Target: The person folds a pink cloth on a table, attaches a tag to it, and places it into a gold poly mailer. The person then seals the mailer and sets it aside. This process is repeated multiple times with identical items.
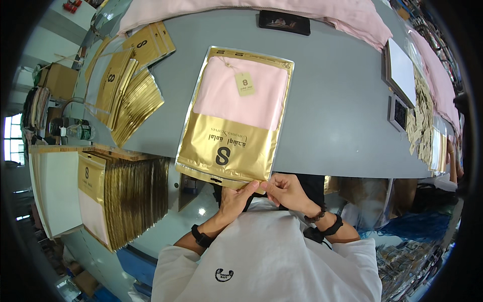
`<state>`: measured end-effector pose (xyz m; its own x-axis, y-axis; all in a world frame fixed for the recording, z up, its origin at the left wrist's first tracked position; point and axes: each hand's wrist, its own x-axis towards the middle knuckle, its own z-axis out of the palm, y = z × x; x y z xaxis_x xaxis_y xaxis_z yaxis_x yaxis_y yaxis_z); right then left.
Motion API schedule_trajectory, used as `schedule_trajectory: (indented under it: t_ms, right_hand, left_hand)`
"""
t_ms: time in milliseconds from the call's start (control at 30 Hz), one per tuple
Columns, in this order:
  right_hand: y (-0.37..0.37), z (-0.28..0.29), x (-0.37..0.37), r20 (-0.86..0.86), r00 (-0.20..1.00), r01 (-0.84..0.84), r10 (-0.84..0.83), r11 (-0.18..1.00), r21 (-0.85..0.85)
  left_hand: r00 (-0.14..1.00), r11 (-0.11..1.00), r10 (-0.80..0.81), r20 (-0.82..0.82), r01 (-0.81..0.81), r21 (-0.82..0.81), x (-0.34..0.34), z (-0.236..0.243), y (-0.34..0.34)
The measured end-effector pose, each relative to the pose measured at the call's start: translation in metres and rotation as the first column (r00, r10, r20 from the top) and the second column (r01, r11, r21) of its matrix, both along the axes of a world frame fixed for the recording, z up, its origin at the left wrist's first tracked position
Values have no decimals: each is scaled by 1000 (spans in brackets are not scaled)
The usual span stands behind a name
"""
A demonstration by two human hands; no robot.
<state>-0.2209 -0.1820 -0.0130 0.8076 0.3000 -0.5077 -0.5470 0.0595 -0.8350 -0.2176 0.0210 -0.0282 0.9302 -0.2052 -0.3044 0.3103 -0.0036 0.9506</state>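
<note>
A gold packaging bag [245, 128] lies on the grey table, its near edge reaching past the table's front edge toward me. Through its clear window shows a folded pale pink cloth [221, 90] with a small cream hang tag [245, 84] on a string. My left hand [235, 200] grips the near edge, thumb on top and fingers hidden beneath. Close beside it, my right hand [289, 193] pinches the near right corner between thumb and bent fingers. The two thumbs almost meet there.
Gold bags [136, 100] lie fanned out at the table's left. Below them, many filled bags [133, 201] stand packed in a row beside a plastic bottle [80, 132]. Pink cloth [241, 10] and a phone [284, 22] lie along the far edge; tags [421, 116] are heaped at right.
</note>
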Motion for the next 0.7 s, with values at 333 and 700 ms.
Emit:
schedule_trajectory:
  t_ms: [333,700]
  right_hand:
    - [-19,27,3,121,992,-1,15,993,-116]
    - [-48,33,65,249,854,500,-457,854,-146]
  left_hand:
    - [898,887,439,-28,-438,-149,18,12,29]
    - [972,1000,-16,-236,19,10,29,2,52]
